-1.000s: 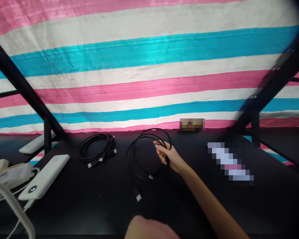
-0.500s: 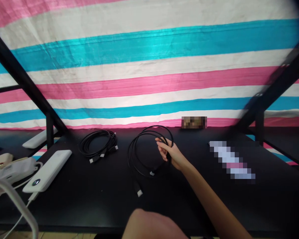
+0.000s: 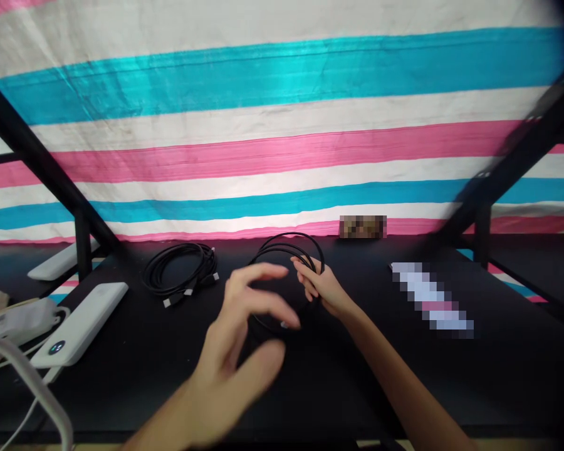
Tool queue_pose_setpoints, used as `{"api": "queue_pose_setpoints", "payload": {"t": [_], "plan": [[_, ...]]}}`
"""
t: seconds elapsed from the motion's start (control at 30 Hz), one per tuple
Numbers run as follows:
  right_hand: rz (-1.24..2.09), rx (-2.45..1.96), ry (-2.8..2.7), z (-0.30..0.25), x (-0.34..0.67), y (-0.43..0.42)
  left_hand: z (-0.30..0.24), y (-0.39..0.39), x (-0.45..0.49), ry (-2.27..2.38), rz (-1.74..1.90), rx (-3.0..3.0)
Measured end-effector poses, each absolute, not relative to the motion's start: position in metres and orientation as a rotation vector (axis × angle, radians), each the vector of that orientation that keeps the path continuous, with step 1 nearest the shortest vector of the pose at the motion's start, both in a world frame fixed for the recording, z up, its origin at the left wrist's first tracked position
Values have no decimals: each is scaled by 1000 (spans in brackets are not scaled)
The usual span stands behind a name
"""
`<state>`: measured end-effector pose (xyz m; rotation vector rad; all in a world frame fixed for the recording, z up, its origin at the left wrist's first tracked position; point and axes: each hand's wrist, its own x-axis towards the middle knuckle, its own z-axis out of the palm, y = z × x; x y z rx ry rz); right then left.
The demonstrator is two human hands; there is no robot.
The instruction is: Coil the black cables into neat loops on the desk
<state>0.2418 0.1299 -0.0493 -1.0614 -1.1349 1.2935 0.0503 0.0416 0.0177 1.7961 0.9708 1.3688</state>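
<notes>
The right hand (image 3: pixel 322 285) is closed on the black cable loop (image 3: pixel 286 250), fingers wrapped round the strands at the loop's right side, w/ the loop standing partly up off the black table (image 3: pixel 357 376) near the back edge, mid-table. One silver-tipped connector end of it shows just below the left fingers, abt at the loop's bottom. The left hand (image 3: pixel 244 338) hangs in front of the loop, fingers spread & empty, palm facing down-ish, not touching the cable as far as the view shows; it covers the loop's lower left part. The two hands are near each other, fingertips close but apart. To the left of the loop, well apart from it, lies a second coiled black cable bundle (image 3: pixel 181 272) flat on the table w/ its plug ends pointing fwd. Further left, a white power bank (image 3: pixel 82 322) sits at the table's left edge, small lit indicator on its near end, a white lead running off it. Another white slab-like device (image 3: pixel 56 266) lies beyond a black frame post (image 3: pixel 82 247). No boxes, trays or other containers show; everything lies loose on the table. Behind runs a pink, white & turquoise striped tarp (image 3: pixel 282 125). Right of the hands, a blurred-out item lies on the table, can't tell what.
</notes>
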Motion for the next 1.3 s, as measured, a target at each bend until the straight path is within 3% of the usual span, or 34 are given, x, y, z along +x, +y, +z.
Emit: {"api": "queue_pose_setpoints", "payload": {"t": [0.13, 0.3, 0.43, 0.97, 1.3], "plan": [[1236, -1053, -1195, -51, 242, 131, -4, 104, 45, 1340, 1227, 2208], [1389, -962, -1186, -52, 245, 131, -48, 149, 27, 1410, 1114, 2066], [1378, -1014, -1178, -50, 246, 131, -59, 149, 23, 1351, 1050, 1931], [1280, -1161, -1105, -51, 246, 133, -62, 143, 9, 1230, 1421, 1268], [1017, -1117, -1075, -53, 253, 136, -60, 146, 3, 1237, 1484, 988]]}}
